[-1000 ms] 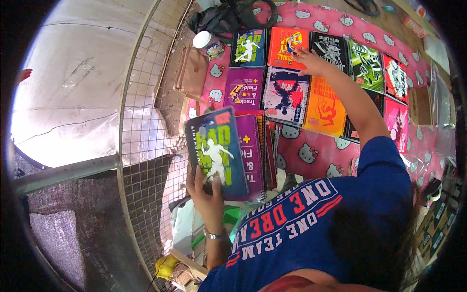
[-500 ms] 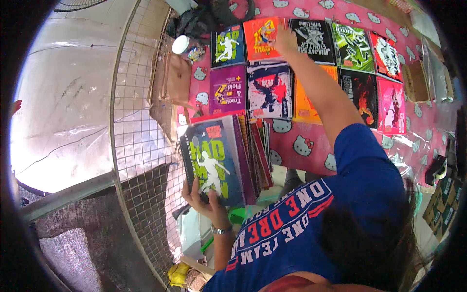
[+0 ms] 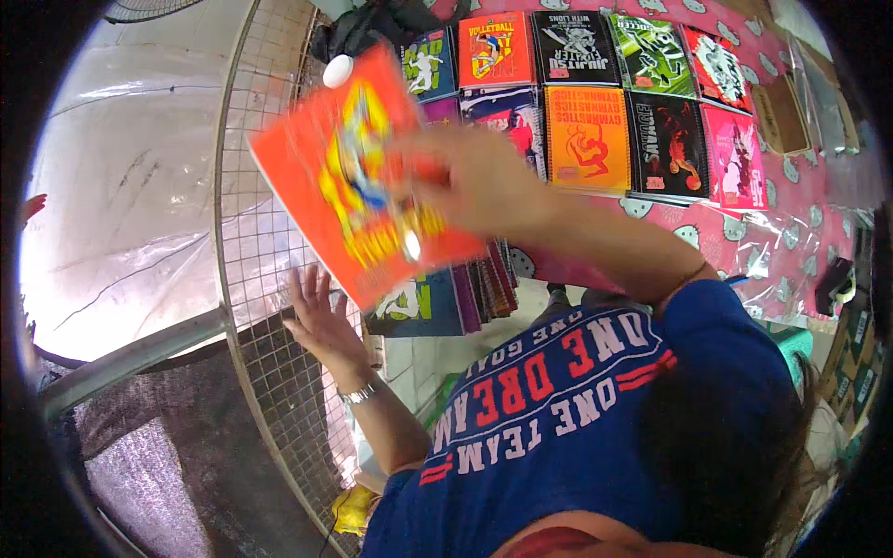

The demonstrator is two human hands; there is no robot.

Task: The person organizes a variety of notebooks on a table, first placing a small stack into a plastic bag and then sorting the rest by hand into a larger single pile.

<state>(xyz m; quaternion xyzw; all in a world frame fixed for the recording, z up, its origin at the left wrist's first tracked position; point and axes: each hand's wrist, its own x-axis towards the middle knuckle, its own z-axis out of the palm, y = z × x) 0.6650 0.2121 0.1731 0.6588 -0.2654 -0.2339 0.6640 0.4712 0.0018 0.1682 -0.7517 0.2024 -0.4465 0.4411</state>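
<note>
My right hand (image 3: 479, 177), blurred by motion, grips a red-orange notebook (image 3: 316, 158) with a yellow figure on its cover. It hangs tilted over a fanned stack of notebooks (image 3: 470, 302) at the near left corner of the table. On top of that stack lies a dark blue notebook (image 3: 428, 312), mostly hidden behind the red-orange one. My left hand (image 3: 326, 321) has its fingers spread beside the lower corner of the raised notebook and holds nothing; a metal watch (image 3: 359, 393) is on that wrist.
Two rows of notebook piles, among them an orange notebook (image 3: 588, 139) and a black notebook (image 3: 670, 144), cover the pink patterned tablecloth (image 3: 642, 228). A wire mesh panel (image 3: 256, 242) rises on the left. A white round lid (image 3: 338, 72) and a cardboard box (image 3: 779, 116) flank the piles.
My right hand has lifted the red-orange notebook from the far row and carried it left and nearer. A similar notebook shows in its place. My left hand has let go of the stack and opened.
</note>
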